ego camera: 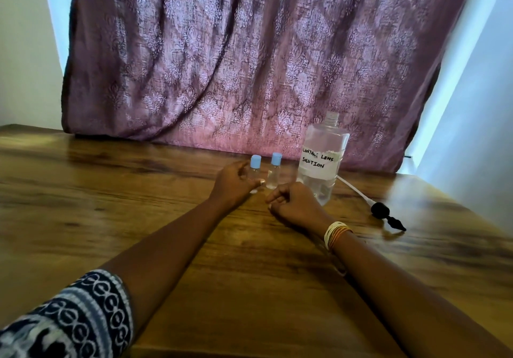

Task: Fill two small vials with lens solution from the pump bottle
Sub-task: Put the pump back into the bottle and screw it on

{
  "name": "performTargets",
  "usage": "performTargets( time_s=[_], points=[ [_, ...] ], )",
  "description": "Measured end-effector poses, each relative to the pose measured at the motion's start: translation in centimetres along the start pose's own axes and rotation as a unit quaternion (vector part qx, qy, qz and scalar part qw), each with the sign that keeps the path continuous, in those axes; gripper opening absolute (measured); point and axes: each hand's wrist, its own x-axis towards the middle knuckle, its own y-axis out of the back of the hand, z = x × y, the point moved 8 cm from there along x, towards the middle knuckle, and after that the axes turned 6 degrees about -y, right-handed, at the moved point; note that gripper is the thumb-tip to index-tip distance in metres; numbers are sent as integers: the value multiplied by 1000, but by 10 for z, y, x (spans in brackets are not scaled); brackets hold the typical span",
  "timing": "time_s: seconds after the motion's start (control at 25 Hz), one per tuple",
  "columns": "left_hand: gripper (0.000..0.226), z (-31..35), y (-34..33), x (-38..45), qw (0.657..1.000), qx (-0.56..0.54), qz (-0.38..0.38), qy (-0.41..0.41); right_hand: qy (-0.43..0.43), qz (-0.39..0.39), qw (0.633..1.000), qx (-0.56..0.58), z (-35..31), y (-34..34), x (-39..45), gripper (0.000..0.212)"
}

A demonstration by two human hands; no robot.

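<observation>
Two small clear vials with light blue caps stand upright side by side near the back of the wooden table. My left hand [233, 184] curls around the lower part of the left vial [254, 166], with the thumb in front of it. The right vial [274, 173] stands free, and my right hand [294, 205] rests on the table just in front of it, fingers loosely curled and holding nothing. The clear bottle [323, 160], labelled "contact lens solution", stands uncapped to the right of the vials. Its black pump head with white tube [384, 213] lies on the table further right.
A purple patterned curtain [249, 52] hangs right behind the vials and bottle. The wooden table [111, 191] stretches to the left and towards me. Its right edge runs close to the pump head, beside a pale wall.
</observation>
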Motion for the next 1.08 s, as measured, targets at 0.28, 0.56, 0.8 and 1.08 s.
performTargets(
  time_s=[0.28, 0.56, 0.8, 1.08],
  points=[
    [63, 77, 22, -23, 962, 70, 116, -238, -110, -218, 965, -95, 9, 48, -21, 13],
    [44, 141, -25, 7, 966, -17, 39, -257, -233, 72, 943, -226, 96, 171, -7, 26],
    [59, 163, -74, 65, 993, -84, -43, -69, -294, 36, 918, -265, 133, 157, -9, 54],
    [12, 159, -68, 58, 990, -93, -17, -102, -234, 151, 955, -103, 110, 166, -1, 22]
  ],
)
